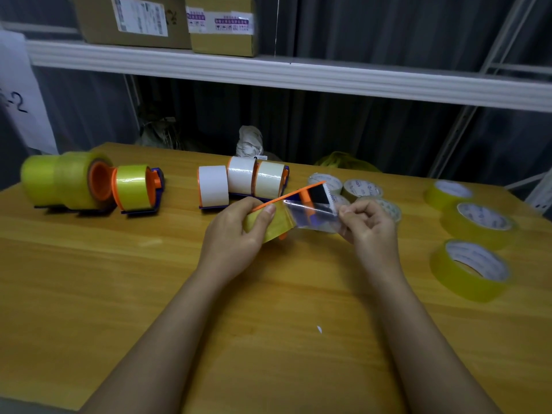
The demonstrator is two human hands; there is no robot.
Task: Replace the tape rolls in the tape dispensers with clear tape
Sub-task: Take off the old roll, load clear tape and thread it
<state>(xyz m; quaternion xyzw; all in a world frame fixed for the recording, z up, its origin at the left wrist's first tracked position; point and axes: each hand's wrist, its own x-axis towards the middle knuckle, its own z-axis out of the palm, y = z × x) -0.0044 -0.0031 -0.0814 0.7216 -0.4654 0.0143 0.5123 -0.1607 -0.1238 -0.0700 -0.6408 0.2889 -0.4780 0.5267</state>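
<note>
Yellow-orange wood grain tabletop fills the lower view; a grey curtain hangs behind it, with a white shelf overhead carrying two cardboard boxes.

My left hand is curled round a tape dispenser, thumb pressed on its yellowish roll, orange flap tilted up toward the right. My right hand pinches the free end of a clear tape strip drawn out from the dispenser, held taut between both hands just above the tabletop.

Far left: a big yellow roll on an orange core, touching a dispenser with yellow tape. Centre back: three dispensers with white tape side by side, just behind my left hand. Behind my right hand: a cluster of small clear rolls, lying flat. Right edge: three yellow-tinted rolls lying flat, apart from each other. A small white scrap lies between my forearms. A crumpled white bag sits behind the tabletop's far edge.
</note>
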